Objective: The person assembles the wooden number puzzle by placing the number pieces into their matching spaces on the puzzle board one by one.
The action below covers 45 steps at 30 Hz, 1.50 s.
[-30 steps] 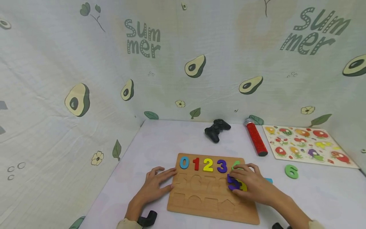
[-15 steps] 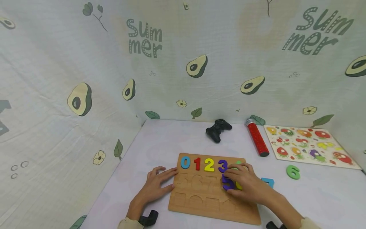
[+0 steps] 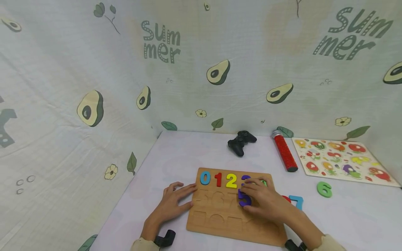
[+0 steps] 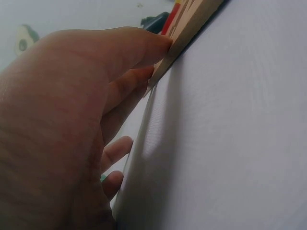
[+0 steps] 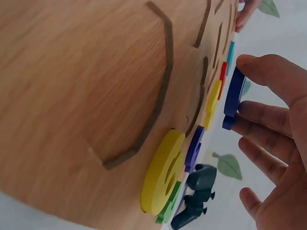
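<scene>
A wooden number board [image 3: 213, 225] lies on the white table, its top row filled with coloured numbers. My right hand [image 3: 270, 204] pinches a purple number 5 [image 3: 243, 202] between thumb and fingers; in the right wrist view the purple 5 [image 5: 234, 91] is held above the board [image 5: 72, 96]. Beneath that hand a thick yellow number piece [image 5: 163, 175] with holes rests on the board, hidden in the head view. My left hand [image 3: 172, 205] has its fingers stretched out, with fingertips and thumb touching the board's left edge [image 4: 175, 52].
To the right of the board lie a blue 7 [image 3: 296, 201], a partly covered red piece [image 3: 286, 198] and a green 6 [image 3: 324, 189]. Further back are a black game controller [image 3: 241, 142], a red glittery tube [image 3: 285, 153] and a fruit puzzle board [image 3: 345, 160].
My right hand has moved left over the board with the purple 5, covering the yellow piece and uncovering the blue 7 and a red piece. The left hand stays at the board's edge.
</scene>
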Available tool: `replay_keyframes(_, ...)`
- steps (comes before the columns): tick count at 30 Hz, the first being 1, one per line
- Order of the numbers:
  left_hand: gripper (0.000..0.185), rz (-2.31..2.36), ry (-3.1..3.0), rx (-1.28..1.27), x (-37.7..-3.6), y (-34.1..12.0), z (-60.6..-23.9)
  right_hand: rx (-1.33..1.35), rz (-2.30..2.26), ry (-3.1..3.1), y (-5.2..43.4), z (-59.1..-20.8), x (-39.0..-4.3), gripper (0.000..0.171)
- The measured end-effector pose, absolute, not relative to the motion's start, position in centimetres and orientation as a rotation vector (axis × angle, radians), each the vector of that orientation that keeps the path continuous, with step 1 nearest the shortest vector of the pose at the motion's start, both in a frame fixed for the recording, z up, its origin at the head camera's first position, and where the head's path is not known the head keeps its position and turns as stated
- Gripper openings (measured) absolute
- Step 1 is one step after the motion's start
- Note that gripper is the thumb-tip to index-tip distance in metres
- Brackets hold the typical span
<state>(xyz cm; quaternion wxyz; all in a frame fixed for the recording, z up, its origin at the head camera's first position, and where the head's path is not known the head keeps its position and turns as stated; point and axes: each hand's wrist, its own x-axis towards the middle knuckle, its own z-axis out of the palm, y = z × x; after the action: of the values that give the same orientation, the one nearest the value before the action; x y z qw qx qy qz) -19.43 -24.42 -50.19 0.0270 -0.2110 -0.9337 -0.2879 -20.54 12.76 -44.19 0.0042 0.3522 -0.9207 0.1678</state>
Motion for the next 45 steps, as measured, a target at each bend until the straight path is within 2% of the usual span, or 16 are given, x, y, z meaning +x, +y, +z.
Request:
replay_keyframes(20, 0.053, -0.908, -2.928, -0.636, -19.4, -24.4, -49.9, 1.157, 0.463, -2.863, 9.3, -43.6, -20.8, 0.045)
replay_keyframes(32, 0.053, -0.856, -2.931, -0.643, -19.6, -24.4, -50.2, 1.19, 0.386, -2.79, 7.3, -43.8, -21.2, 0.048)
replay_keyframes(45, 0.053, -0.838, -2.933, -0.64, -19.6, -24.5, -50.2, 1.253, 0.509, -2.802, 5.1, -43.8, -21.5, 0.045)
